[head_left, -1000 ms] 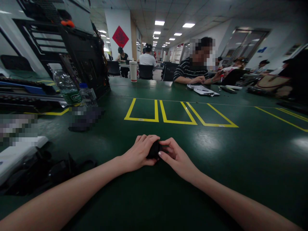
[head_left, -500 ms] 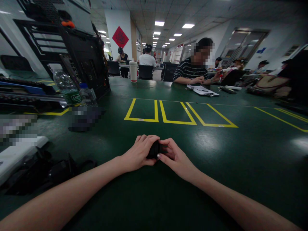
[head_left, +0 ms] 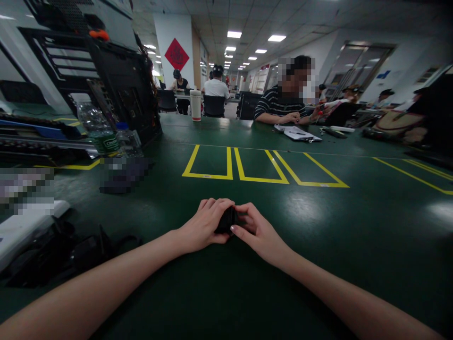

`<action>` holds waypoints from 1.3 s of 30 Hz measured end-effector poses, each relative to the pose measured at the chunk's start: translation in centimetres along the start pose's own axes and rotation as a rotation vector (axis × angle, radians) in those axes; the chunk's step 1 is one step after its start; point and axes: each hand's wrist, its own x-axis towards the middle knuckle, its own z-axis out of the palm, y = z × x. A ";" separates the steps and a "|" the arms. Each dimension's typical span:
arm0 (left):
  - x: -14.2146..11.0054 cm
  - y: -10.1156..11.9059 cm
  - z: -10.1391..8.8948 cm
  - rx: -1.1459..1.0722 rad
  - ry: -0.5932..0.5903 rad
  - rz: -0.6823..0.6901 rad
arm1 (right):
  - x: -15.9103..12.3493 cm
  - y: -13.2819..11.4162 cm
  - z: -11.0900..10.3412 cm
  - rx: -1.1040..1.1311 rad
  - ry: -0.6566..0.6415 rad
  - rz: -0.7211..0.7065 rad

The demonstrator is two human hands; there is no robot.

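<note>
Well off tape — black box, perhaps.

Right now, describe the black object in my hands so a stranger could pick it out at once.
On the green table, look nearer than the three yellow outlines. There the left hand grips a black object while the right hand touches its right edge. Unlike the loose black gear at far left, it sits between both hands.

One camera, worn on the person's head, looks forward and down over the broad dark green table. It sits near the bare left hand and bare right hand, low in the centre; rectangular white ceiling lights appear far off, high up.
</note>
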 end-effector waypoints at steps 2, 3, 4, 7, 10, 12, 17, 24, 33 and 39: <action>0.1 -0.2 0.3 0.009 0.021 -0.006 | -0.1 0.0 0.1 0.010 0.010 -0.036; 0.1 -0.3 0.4 0.014 0.035 -0.009 | 0.0 0.1 0.2 0.010 0.019 -0.052; 0.1 -0.3 0.5 0.018 0.046 -0.011 | 0.0 0.1 0.3 0.008 0.028 -0.061; 0.1 -0.2 0.3 0.003 0.017 -0.012 | 0.1 0.2 0.2 0.001 0.042 -0.052; 0.1 0.2 -0.1 -0.010 0.001 -0.012 | 0.2 0.2 0.0 -0.022 0.048 -0.019; 0.1 0.3 -0.2 -0.009 -0.002 -0.014 | 0.2 0.2 -0.1 -0.034 0.036 -0.004; 0.1 0.2 -0.1 0.009 -0.001 -0.008 | 0.0 0.0 -0.1 0.017 -0.002 -0.042; 0.0 0.1 0.0 0.005 0.019 -0.009 | 0.2 0.2 0.1 0.024 0.048 -0.071; 0.0 -0.1 0.3 0.010 0.024 -0.006 | 0.1 0.4 -0.1 0.038 -0.023 -0.046; 0.1 -0.1 0.2 0.012 0.020 -0.006 | 0.4 0.5 -0.1 0.090 -0.008 -0.028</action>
